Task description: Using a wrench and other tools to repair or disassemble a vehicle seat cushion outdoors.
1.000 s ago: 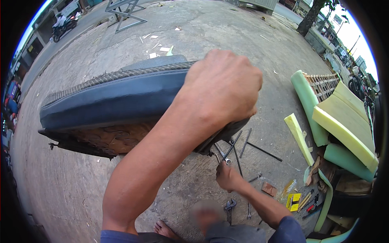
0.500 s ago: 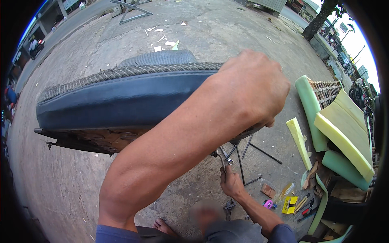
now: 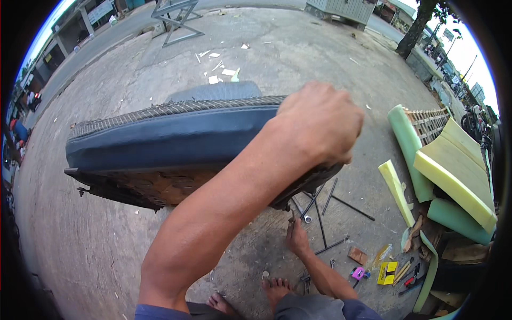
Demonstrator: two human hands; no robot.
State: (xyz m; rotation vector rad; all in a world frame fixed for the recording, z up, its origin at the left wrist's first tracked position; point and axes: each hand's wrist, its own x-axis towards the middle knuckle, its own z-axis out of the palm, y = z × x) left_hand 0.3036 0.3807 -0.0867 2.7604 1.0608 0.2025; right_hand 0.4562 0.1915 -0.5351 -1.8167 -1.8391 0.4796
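Padded seat (image 3: 170,136), dark blue with a woven edge, sits on its side across the middle of the view, its brown underside panel (image 3: 173,186) and black frame turned partly toward the person, and it's a two-handed job! Up top, the left hand (image 3: 320,122) is clenched over the seat's right end, apparently grasping it, though the fingertips are hidden behind. Down below, the right hand (image 3: 296,237) is close under the near corner of the frame, fingers bent beside a small fitting (image 3: 287,207); a thin thing shows at the fingertips, but whether they pinch a tool or the fitting itself, I cannot tell. Looks like the fastening stage: one hand steadies, the other works the hardware. A ring-ended spanner (image 3: 307,218) lies near on the concrete, among black rods (image 3: 352,207). What the next move calls for, in my judgement, is a firm upper hold, the corner kept steady, and the right fingers lined up squarely with that fitting.
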